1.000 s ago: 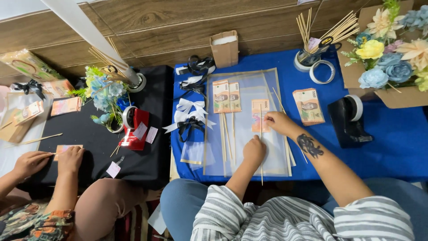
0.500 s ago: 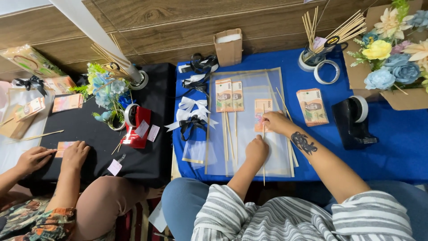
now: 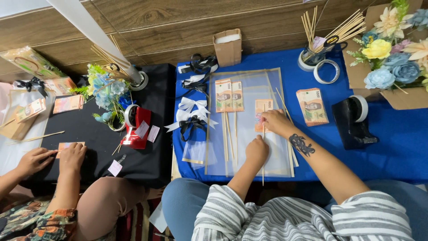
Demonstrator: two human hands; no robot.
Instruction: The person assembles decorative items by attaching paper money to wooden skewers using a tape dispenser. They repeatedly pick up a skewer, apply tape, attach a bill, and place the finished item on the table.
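Blue cloth-covered table [image 3: 401,147] sits in front of the person, with a clear plastic sheet edged in gold [image 3: 249,134] spread flat on it. Left hand [image 3: 257,150] is curled loosely into a near-fist, pressing down on a thin wooden skewer [image 3: 263,165] that runs lengthwise down the sheet; fingers tucked, grip on the stick can't be confirmed. Right hand [image 3: 276,121], forearm tattooed, lies fingers-down on a single orange-pink banknote [image 3: 261,115] resting on the sheet, fingertips pinning it where the skewer crosses under or over it, can't tell which. Hand is partly closed, flat-ish, not lifting anything.

Two more banknotes on wooden sticks [image 3: 229,96] lie side by side just left of that note, on the same sheet. Stack of banknotes [image 3: 312,106] sits on the blue cloth to the right of the sheet, apart from it. Black and white ribbon bows [image 3: 191,117] are piled at the sheet's left edge. Black tape dispenser [image 3: 353,122] stands further right, near a cardboard box of artificial flowers in yellow, blue and cream [image 3: 392,49]. Cup holding bundled wooden skewers [image 3: 318,49] is at the back with a clear tape roll [image 3: 326,71] beside it. Small brown paper bag [image 3: 228,47] stands against the wooden wall.

Second person sits to the left at a black table [image 3: 147,156], both of their hands [image 3: 53,156] resting on another banknote there; red tape dispenser [image 3: 137,127] and a small blue flower bunch [image 3: 107,96] nearby.
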